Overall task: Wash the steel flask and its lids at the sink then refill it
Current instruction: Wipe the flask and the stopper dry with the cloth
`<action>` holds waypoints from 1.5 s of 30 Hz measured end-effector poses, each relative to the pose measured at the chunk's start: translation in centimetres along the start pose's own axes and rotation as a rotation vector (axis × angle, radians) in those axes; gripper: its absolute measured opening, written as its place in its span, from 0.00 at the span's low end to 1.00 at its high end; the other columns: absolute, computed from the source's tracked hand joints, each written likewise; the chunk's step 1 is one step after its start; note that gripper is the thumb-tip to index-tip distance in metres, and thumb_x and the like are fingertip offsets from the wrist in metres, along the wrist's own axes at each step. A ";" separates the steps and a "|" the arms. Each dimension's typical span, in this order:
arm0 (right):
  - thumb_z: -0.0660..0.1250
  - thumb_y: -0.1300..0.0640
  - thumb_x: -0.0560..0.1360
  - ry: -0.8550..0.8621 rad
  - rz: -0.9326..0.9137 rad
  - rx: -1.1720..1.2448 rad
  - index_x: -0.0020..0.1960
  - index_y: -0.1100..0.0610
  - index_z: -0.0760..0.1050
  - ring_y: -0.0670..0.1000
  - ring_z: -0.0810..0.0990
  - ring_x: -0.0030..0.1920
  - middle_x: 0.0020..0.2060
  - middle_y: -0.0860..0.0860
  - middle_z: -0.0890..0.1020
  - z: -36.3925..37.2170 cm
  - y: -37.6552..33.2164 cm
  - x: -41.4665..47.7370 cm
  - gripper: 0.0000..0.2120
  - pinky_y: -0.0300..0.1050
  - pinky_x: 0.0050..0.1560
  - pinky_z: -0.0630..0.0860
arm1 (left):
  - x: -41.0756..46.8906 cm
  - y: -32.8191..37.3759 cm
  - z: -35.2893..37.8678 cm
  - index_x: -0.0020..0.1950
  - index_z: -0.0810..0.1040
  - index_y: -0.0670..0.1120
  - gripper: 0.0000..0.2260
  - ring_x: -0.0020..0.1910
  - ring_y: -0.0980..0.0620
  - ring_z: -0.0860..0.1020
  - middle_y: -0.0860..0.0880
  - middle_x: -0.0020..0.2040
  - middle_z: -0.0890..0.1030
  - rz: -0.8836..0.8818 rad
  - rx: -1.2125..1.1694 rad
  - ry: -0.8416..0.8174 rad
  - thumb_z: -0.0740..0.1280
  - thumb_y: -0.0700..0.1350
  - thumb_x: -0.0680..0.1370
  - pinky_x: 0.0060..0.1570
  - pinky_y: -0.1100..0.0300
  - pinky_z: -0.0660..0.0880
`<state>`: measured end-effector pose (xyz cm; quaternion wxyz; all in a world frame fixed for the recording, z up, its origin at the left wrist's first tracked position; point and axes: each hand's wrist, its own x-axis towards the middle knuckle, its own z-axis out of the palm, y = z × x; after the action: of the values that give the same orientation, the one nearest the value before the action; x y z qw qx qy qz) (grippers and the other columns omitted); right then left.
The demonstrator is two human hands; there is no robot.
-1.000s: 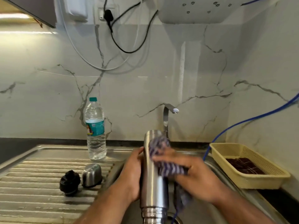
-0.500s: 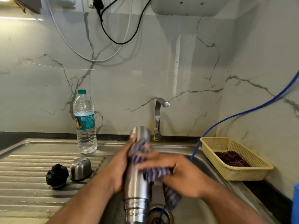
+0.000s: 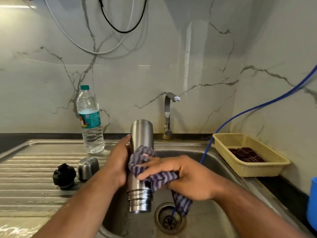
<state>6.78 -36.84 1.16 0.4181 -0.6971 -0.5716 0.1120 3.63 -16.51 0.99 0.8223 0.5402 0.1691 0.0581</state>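
Head view: the steel flask [image 3: 141, 133] is held over the sink [image 3: 202, 152] basin, inverted, with its threaded mouth pointing down toward the drain [image 3: 169, 219]. The left hand [image 3: 118, 162] grips the flask body, fingers wrapped behind it and the thumb side toward the camera. The right hand [image 3: 187, 174] holds a striped cloth [image 3: 154, 179], bunched under its curled fingers and pressed against the flask wall; a tail of cloth hangs below the hand.

The two lids lie on the drainboard [image 3: 25, 179], left of the basin: the black inner stopper [image 3: 64, 176] and, just beside it, the steel cap [image 3: 88, 167]. A plastic water bottle [image 3: 90, 121], capped, stands upright behind them. No stream is visible at the tap [image 3: 169, 114].

Step in hand, as judged: wiping the outside of the flask; whether this is scrubbing or drying cannot be told.

The next move calls for:
1. Releasing the cloth.
2. Turning the flask mouth-up.
3. Uncapping the water bottle for refilling.

Keep a firm left-hand grip; wet steel is likely to be slippery.
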 end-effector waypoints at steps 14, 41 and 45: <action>0.68 0.77 0.73 -0.025 -0.032 -0.123 0.64 0.55 0.83 0.41 0.67 0.77 0.70 0.44 0.78 0.3 0.4 0.1 0.26 0.47 0.80 0.61 | -0.9 -0.5 1.2 0.66 0.76 0.41 0.37 0.49 0.37 0.85 0.36 0.53 0.85 0.019 -0.070 -0.002 0.68 0.71 0.71 0.55 0.44 0.79; 0.69 0.72 0.71 0.295 -0.082 -0.487 0.65 0.47 0.82 0.39 0.62 0.78 0.71 0.41 0.76 -1.4 1.3 0.6 0.29 0.44 0.80 0.60 | -1.8 -1.7 3.3 0.65 0.81 0.44 0.25 0.57 0.41 0.84 0.40 0.57 0.86 0.037 -0.133 -0.191 0.62 0.62 0.80 0.61 0.41 0.75; 0.69 0.74 0.71 -0.039 -0.006 -0.479 0.60 0.51 0.85 0.33 0.58 0.77 0.69 0.41 0.79 -2.0 1.5 -0.6 0.25 0.37 0.78 0.58 | -1.2 -0.3 1.8 0.64 0.76 0.43 0.22 0.56 0.36 0.83 0.36 0.57 0.84 0.072 -0.196 -0.041 0.72 0.54 0.76 0.55 0.41 0.78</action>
<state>8.89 -38.26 1.15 0.2300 -0.7724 -0.5918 -0.0143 3.13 -18.57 1.59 0.8718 0.4642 0.1261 0.0926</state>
